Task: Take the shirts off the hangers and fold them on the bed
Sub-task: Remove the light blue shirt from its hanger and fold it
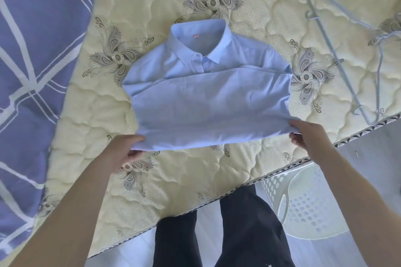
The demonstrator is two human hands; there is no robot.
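A light blue collared shirt (208, 93) lies folded on the cream quilted mattress (173, 180), collar pointing away from me. Its lower part is folded up over the chest. My left hand (123, 149) grips the near left corner of the fold, thumb on top and fingers underneath. My right hand (308, 134) grips the near right corner the same way. The near edge of the shirt is lifted slightly off the mattress. Pale blue hangers (338, 56) lie bare on the mattress at the right.
A blue blanket with white lines (32, 71) covers the left of the bed. A white perforated laundry basket (308, 204) stands on the floor by the bed's near edge, right of my legs in dark trousers.
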